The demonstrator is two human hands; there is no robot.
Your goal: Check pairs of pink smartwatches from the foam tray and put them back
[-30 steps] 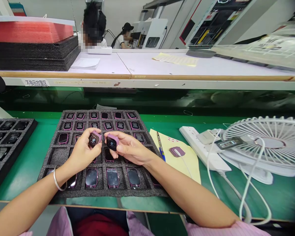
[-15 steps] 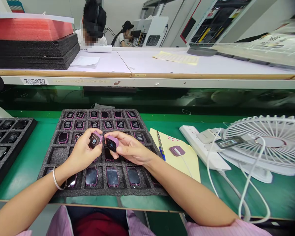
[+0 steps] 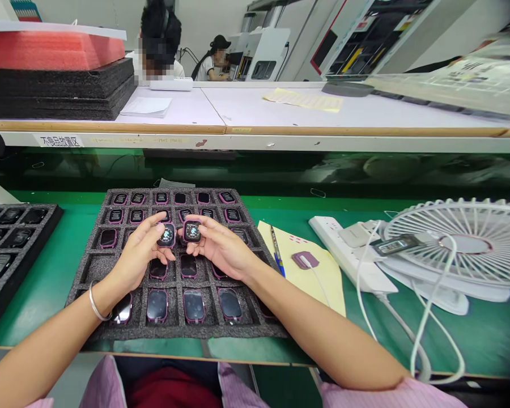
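A dark foam tray [image 3: 94,266] with rows of pockets lies on the green bench, most pockets holding purple-cased watch bodies. My left hand [image 3: 138,258] pinches one watch body [image 3: 167,234] with a lit screen, low over the tray's middle rows. My right hand [image 3: 219,248] pinches a second watch body [image 3: 192,230], its screen lit too, right beside the first. Both watches face up and sit close to the tray surface. A metal bangle [image 3: 94,303] circles my left wrist.
A second black tray [image 3: 8,238] lies at the left. To the right are yellow paper [image 3: 318,272] with a pen and a purple charger puck [image 3: 305,260], a white power strip [image 3: 348,255], cables and a white fan [image 3: 463,249]. Two people sit beyond the raised shelf.
Both hands moved forward and down toward the tray, turning the two watches from tilted toward each other to face up over the pockets.
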